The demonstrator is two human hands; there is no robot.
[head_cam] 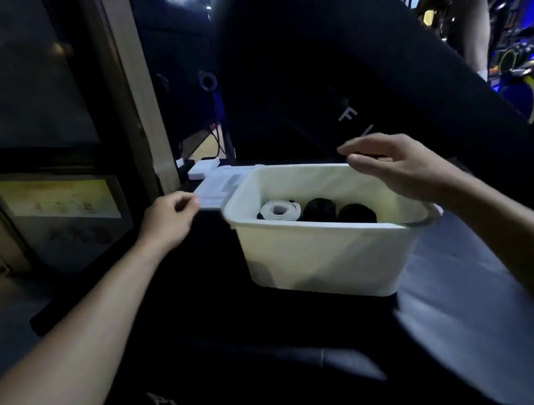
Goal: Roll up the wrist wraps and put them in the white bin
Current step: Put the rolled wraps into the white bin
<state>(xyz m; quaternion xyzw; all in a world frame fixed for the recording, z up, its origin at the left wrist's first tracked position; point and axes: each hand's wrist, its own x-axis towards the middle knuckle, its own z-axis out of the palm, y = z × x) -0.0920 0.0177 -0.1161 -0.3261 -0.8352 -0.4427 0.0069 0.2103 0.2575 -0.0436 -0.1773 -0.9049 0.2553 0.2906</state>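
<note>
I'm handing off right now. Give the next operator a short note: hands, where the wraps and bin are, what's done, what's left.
Left hand: fingers loosely curled, holding nothing, just left of the white bin.
Right hand: open, empty, above the bin's far rim.
The bin stands on a black cloth-covered surface.
Done: three rolled wraps lie side by side in the bin, one white wrap and two black wraps.
Left: no unrolled wraps are visible outside the bin; check beyond the view before closing out.

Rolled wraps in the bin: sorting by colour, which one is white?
The leftmost roll in the white bin; the two rolls beside it are black.
</note>
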